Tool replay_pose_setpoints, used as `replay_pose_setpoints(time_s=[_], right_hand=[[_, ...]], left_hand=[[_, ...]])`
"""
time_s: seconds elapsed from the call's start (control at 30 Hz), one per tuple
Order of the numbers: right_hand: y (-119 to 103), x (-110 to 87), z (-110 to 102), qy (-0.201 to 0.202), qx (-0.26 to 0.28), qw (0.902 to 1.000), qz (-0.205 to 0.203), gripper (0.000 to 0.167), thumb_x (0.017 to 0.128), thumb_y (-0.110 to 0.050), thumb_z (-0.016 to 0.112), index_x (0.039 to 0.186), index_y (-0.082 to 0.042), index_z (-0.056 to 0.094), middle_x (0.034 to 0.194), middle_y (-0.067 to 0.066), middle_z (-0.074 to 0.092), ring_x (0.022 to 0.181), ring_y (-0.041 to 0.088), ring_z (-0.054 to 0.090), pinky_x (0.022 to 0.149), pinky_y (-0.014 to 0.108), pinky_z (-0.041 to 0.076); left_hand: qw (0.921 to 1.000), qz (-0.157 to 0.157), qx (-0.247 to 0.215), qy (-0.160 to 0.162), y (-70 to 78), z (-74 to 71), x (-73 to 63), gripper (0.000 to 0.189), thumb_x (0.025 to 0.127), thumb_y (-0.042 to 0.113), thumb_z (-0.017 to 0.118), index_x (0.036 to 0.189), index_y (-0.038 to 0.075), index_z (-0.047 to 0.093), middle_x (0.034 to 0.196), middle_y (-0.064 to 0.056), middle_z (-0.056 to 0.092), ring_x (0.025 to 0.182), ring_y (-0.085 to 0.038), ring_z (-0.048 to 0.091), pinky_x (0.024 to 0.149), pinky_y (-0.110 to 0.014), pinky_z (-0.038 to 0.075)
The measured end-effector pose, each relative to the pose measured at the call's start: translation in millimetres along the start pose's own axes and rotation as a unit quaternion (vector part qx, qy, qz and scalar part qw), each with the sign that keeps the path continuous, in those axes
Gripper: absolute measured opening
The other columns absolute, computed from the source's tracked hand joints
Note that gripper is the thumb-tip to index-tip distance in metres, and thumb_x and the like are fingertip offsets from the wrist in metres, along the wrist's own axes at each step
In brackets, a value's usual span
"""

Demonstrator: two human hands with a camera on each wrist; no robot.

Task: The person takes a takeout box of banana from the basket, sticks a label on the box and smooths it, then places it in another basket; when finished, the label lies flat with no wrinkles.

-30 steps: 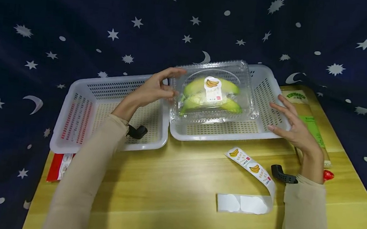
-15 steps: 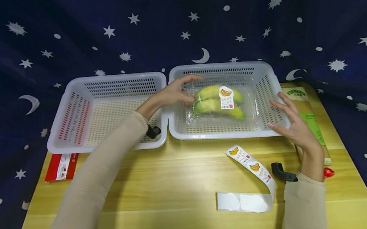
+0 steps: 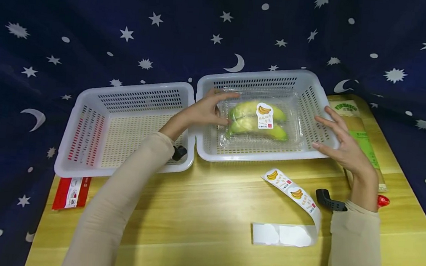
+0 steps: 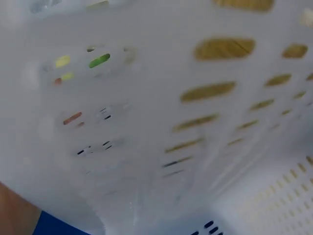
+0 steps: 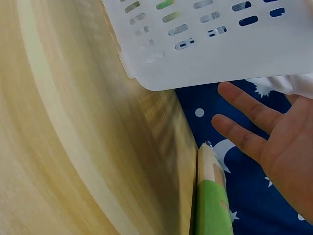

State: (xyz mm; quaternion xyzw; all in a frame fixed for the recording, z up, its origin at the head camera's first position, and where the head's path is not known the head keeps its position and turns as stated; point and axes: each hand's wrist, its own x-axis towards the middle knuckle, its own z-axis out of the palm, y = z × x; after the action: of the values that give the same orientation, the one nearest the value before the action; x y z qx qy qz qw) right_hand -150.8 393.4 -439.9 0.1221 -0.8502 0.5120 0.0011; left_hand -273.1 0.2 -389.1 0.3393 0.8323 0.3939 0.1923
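Note:
A clear plastic clamshell box (image 3: pixel 290 133) lies inside the right white basket (image 3: pixel 247 157). It holds green-yellow bananas (image 3: pixel 243 114), and a white sticker (image 3: pixel 264 117) with a banana picture is on its lid. My left hand (image 3: pixel 205 111) is at the box's left end, forefinger and thumb extended and apart over its edge. At the basket's right rim is my right hand (image 3: pixel 348 149), fingers spread and fairly straight. In the right wrist view its fingers (image 5: pixel 244 105) appear outside the basket wall. The left wrist view shows mostly perforated basket wall (image 4: pixel 146 122), with the fingers hidden.
Another white basket (image 3: pixel 137 85) stands at left, over a red packet (image 3: pixel 71 194). A strip of banana stickers (image 3: pixel 299 195) curls on the wooden table (image 3: pixel 204 233). A brown-and-green package (image 3: pixel 364 146) and a small red item (image 3: pixel 383 201) are at right. A starry dark cloth hangs behind.
The clamshell box has come down from above the right basket's rim into it and a little right. My left hand has moved right with it; the right hand has stayed at the rim.

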Motion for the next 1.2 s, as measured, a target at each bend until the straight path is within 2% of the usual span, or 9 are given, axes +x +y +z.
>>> replay_pose_setpoints(time_s=[0.13,0.27,0.4,0.53,0.63,0.97,1.2], right_hand=[[0.1,-0.4,-0.4,0.000,0.000,1.0000,0.000,0.073,0.079,0.011,0.069,0.146,-0.005,0.044,0.164,-0.004,0.010,0.145,0.009,0.013,0.096,0.003,0.029],[-0.4,-0.2,-0.5,-0.001,-0.004,1.0000,0.001,0.073,0.079,0.010,0.069,0.146,-0.004,0.044,0.164,-0.004,0.010,0.145,0.009,0.013,0.095,0.003,0.030],[0.2,0.2,-0.5,-0.001,-0.006,1.0000,0.003,0.073,0.079,0.009,0.070,0.146,-0.005,0.044,0.164,-0.004,0.010,0.145,0.009,0.013,0.096,0.004,0.029],[0.8,0.2,-0.6,-0.002,-0.006,1.0000,0.006,0.074,0.079,0.009,0.070,0.146,-0.006,0.044,0.164,-0.004,0.010,0.145,0.009,0.014,0.096,0.004,0.029],[0.6,0.0,-0.8,-0.002,-0.006,1.0000,0.007,0.074,0.079,0.009,0.070,0.147,-0.007,0.044,0.164,-0.004,0.010,0.145,0.009,0.014,0.095,0.004,0.030],[-1.2,1.0,-1.0,-0.002,-0.014,0.9999,0.006,0.073,0.079,0.007,0.071,0.146,-0.006,0.044,0.164,-0.004,0.011,0.146,0.007,0.012,0.098,0.005,0.027],[-1.1,0.8,-1.3,-0.002,-0.015,0.9999,0.005,0.073,0.079,0.008,0.071,0.146,-0.005,0.044,0.164,-0.003,0.011,0.146,0.007,0.012,0.097,0.005,0.027]], left_hand=[[0.9973,-0.050,0.051,-0.018,3.1,2.9,-3.0,0.095,0.076,0.031,0.086,0.154,0.022,0.032,0.160,-0.023,-0.006,0.093,-0.023,0.059,0.085,-0.030,0.051],[0.9935,-0.065,0.090,-0.023,5.5,6.0,-6.1,0.103,0.070,0.041,0.087,0.155,0.027,0.029,0.160,-0.022,0.001,0.124,-0.037,0.049,0.101,-0.047,0.047],[0.9850,-0.071,0.154,-0.032,6.2,7.9,-7.1,0.102,0.070,0.053,0.084,0.154,0.029,0.031,0.160,-0.019,0.012,0.146,-0.039,0.023,0.116,-0.056,0.025],[0.9744,-0.062,0.213,-0.033,4.5,7.4,-7.6,0.101,0.069,0.062,0.080,0.152,0.026,0.037,0.153,-0.013,0.031,0.145,-0.032,0.024,0.117,-0.054,0.013],[0.9708,-0.059,0.231,-0.030,3.7,6.6,-8.7,0.101,0.068,0.064,0.079,0.151,0.025,0.038,0.146,-0.010,0.038,0.140,-0.030,0.028,0.117,-0.051,0.013],[0.9689,-0.061,0.238,-0.026,2.3,6.9,-9.1,0.102,0.068,0.064,0.079,0.151,0.023,0.038,0.147,-0.013,0.037,0.140,-0.031,0.027,0.113,-0.050,0.017],[0.9687,-0.069,0.237,-0.027,3.5,7.5,-8.3,0.103,0.068,0.064,0.079,0.152,0.022,0.038,0.148,-0.014,0.036,0.140,-0.032,0.025,0.116,-0.051,0.015]])
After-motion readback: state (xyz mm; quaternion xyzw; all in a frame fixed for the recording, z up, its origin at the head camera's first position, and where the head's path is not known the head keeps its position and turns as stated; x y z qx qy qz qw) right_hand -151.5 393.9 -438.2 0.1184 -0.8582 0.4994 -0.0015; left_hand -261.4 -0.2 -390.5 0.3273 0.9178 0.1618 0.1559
